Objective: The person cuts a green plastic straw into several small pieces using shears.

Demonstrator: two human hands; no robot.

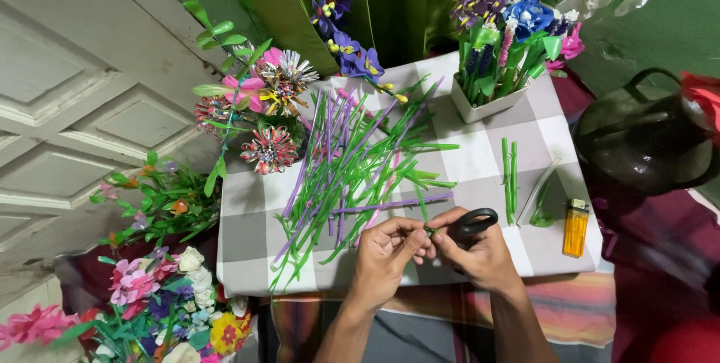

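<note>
My left hand (388,253) and my right hand (480,256) meet over the near edge of a grey and white checked cloth (480,157). Both pinch a thin green strip (429,229) between their fingertips. Black-handled scissors (472,223) hang on my right hand's fingers, the loop facing away from me. Just beyond my hands lies a loose heap of green, purple and pink straw stems (352,160), spread across the middle of the cloth.
A white pot of purple, blue and pink craft flowers (496,40) stands at the far right. Two green strips (510,179) and an orange lighter (576,228) lie right. Spiky flower bunches (266,112) sit left; more flowers (157,295) on the floor; a dark kettle (637,142) at right.
</note>
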